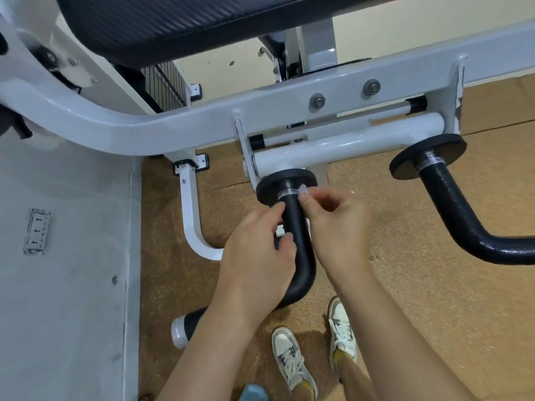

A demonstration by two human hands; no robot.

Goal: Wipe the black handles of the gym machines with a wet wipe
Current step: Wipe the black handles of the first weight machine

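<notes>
**Wipe set at the top of the near handle**

The right hand (333, 221) pinches a small white wet wipe (303, 189) in curled fingertips, beside the silver collar (285, 193) atop the curved black tubular handle (298, 250). The left hand (257, 253) curls against the handle's left side; whether it grips anything, I cannot tell. Wiping looks barely begun. Next, I'd say, comes a firm pull down the bend. The second black bent handle (445, 204) waits well to the right.

Seat pad (173, 21) at the top of the frame, a bar (173, 128) crossing beneath. At centre, a handle (299, 256), wipe (302, 189) at its top, between left hand (257, 256) and right hand (335, 227); second handle (451, 206) right.
</notes>
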